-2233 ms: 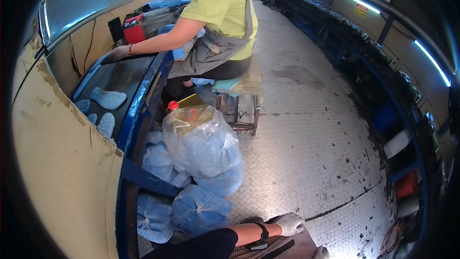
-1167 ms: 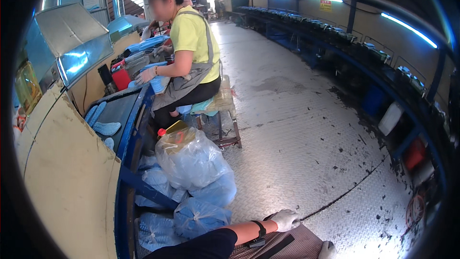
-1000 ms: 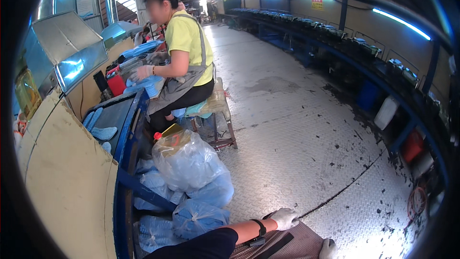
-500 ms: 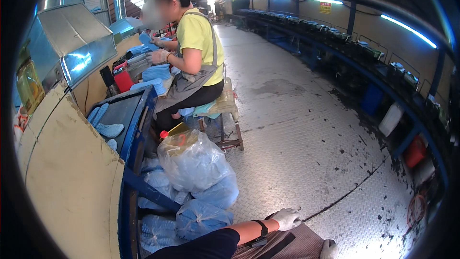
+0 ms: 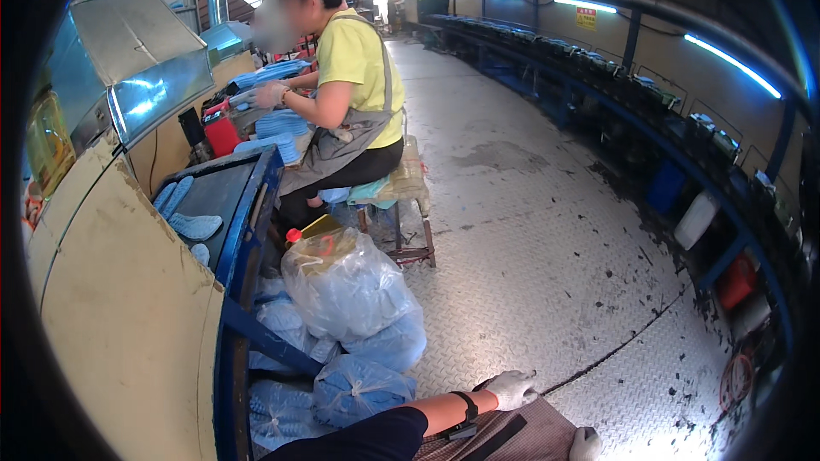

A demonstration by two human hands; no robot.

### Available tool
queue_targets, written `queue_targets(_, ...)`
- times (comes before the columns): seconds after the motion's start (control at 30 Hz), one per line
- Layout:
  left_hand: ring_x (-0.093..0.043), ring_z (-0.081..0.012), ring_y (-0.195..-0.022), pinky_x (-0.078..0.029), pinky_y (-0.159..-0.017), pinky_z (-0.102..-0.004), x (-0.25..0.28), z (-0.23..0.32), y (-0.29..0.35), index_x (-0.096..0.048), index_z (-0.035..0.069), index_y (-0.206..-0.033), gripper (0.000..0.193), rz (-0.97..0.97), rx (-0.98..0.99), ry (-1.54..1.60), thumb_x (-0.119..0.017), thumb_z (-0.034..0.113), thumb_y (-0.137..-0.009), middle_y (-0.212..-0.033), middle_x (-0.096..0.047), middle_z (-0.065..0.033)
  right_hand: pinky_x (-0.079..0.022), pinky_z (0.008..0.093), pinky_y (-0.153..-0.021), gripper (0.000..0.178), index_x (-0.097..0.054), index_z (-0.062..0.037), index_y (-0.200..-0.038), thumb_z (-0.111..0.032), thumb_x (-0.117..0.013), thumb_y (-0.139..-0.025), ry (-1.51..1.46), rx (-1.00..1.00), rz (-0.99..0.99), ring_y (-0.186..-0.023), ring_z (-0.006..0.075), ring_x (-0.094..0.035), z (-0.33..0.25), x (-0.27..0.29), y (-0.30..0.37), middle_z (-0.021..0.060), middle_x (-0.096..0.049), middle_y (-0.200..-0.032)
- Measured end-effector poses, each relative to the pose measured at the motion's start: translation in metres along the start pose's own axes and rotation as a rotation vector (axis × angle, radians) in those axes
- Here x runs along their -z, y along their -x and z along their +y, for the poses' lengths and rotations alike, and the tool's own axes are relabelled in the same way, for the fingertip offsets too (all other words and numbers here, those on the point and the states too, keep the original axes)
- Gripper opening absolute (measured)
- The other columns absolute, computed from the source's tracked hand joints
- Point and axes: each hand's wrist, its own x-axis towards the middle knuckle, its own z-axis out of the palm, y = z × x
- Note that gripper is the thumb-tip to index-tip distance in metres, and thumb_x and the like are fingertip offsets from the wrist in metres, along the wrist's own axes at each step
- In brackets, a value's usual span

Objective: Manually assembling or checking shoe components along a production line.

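Note:
My left hand (image 5: 511, 388) wears a white glove and a black wristband. It rests on the brown cloth (image 5: 521, 437) over my lap at the bottom edge, fingers loosely apart and holding nothing. Only a gloved bit of my right hand (image 5: 585, 444) shows at the lower edge, and its grip is hidden. Clear plastic bags of blue pieces (image 5: 359, 290) are piled on the floor just left of my left hand.
A co-worker in a yellow shirt and grey apron (image 5: 354, 77) sits on a stool (image 5: 401, 205), handling blue insoles at a blue-framed bench (image 5: 248, 196). A beige panel (image 5: 120, 316) stands at left. A metal tread-plate floor (image 5: 547, 256) runs right to blue racks (image 5: 683, 145).
My view has swung about a little. The co-worker has moved their arms over the bench. My left hand has stayed on my lap.

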Motion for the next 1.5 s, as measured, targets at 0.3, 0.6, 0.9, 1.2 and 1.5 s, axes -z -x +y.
queue_targets(0.3, -0.061, -0.0354, -0.108, -0.048, -0.094, -0.0460, -0.009, 0.004, -0.008, -0.063, 0.010, -0.114, 0.034, -0.118, 0.005, -0.024, -0.054, 0.035, -0.094, -0.107, -0.065, -0.0165, -0.049, 0.0437, -0.087, 0.038, -0.066, 0.0078, -0.099, -0.028, -0.053, -0.099, -0.077, 0.001, 0.016, -0.090, 0.0299, -0.061, 0.015, 0.006, 0.001, 0.0209, -0.069, -0.097)
queue_targets(0.6, -0.060, -0.0344, -0.109, -0.049, -0.094, -0.0449, -0.009, 0.011, -0.012, -0.064, 0.005, -0.108, 0.034, -0.130, 0.002, -0.042, -0.056, 0.036, -0.094, -0.110, -0.065, -0.0157, -0.046, 0.0434, -0.094, 0.039, -0.063, 0.0060, -0.109, -0.030, -0.054, -0.099, -0.185, -0.042, -0.001, -0.101, 0.0298, -0.057, 0.043, 0.004, -0.005, 0.0193, -0.066, -0.107)
queue_targets(0.9, -0.061, -0.0348, -0.106, -0.049, -0.093, -0.0450, -0.012, 0.009, -0.012, -0.064, 0.005, -0.104, 0.033, -0.101, 0.010, -0.047, -0.061, 0.036, -0.092, -0.108, -0.066, -0.0152, -0.045, 0.0437, -0.095, 0.041, -0.063, 0.0065, -0.109, -0.033, -0.054, -0.099, -0.132, -0.034, 0.010, -0.100, 0.0307, -0.057, 0.033, 0.007, -0.003, 0.0204, -0.066, -0.107)
queue_targets(1.2, -0.061, -0.0343, -0.107, -0.048, -0.093, -0.0450, -0.004, 0.012, -0.010, -0.064, 0.006, -0.104, 0.032, -0.114, 0.025, -0.047, -0.060, 0.035, -0.092, -0.109, -0.066, -0.0146, -0.047, 0.0439, -0.088, 0.038, -0.064, 0.0066, -0.103, -0.030, -0.055, -0.098, -0.155, -0.014, 0.016, -0.093, 0.0283, -0.058, 0.044, 0.002, -0.008, 0.0193, -0.067, -0.101)
queue_targets(1.5, -0.062, -0.0357, -0.105, -0.049, -0.091, -0.0461, 0.002, 0.012, -0.008, -0.063, 0.005, -0.103, 0.032, -0.077, 0.009, -0.018, -0.057, 0.034, -0.093, -0.105, -0.066, -0.0164, -0.048, 0.0432, -0.088, 0.037, -0.065, 0.0072, -0.102, -0.028, -0.053, -0.098, -0.105, -0.016, 0.004, -0.092, 0.0296, -0.060, 0.019, 0.007, -0.001, 0.0207, -0.068, -0.100)
